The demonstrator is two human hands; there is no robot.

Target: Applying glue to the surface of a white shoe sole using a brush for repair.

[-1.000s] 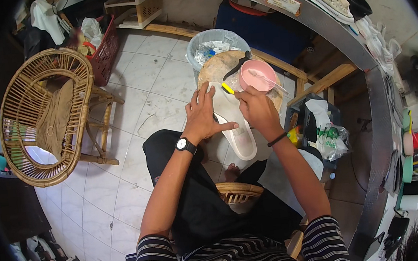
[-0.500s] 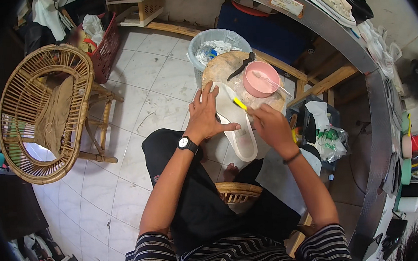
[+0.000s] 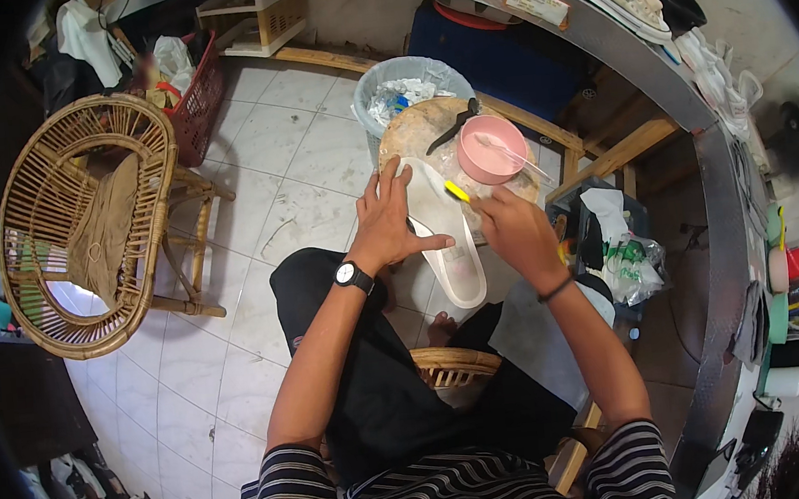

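Note:
A white shoe sole (image 3: 447, 245) lies lengthwise in front of me, its far end on a round wooden board (image 3: 413, 127). My left hand (image 3: 391, 220), with a black watch at the wrist, presses on the sole's left edge. My right hand (image 3: 515, 230) holds a small yellow-handled brush (image 3: 456, 190) just over the sole's right side. On the board beyond sit a pink bowl (image 3: 493, 149) with a thin stick in it and a black tool (image 3: 452, 127).
A grey bin (image 3: 409, 92) of scraps stands behind the board. A wicker chair (image 3: 84, 230) is at left, a red basket (image 3: 196, 96) beyond it. A curved counter (image 3: 689, 82) with shoes and bottles runs along the right. A bag (image 3: 623, 254) lies by my right knee.
My right hand has drawn back from the pink bowl toward me, carrying the yellow brush down along the sole. The left hand stays pressed on the sole.

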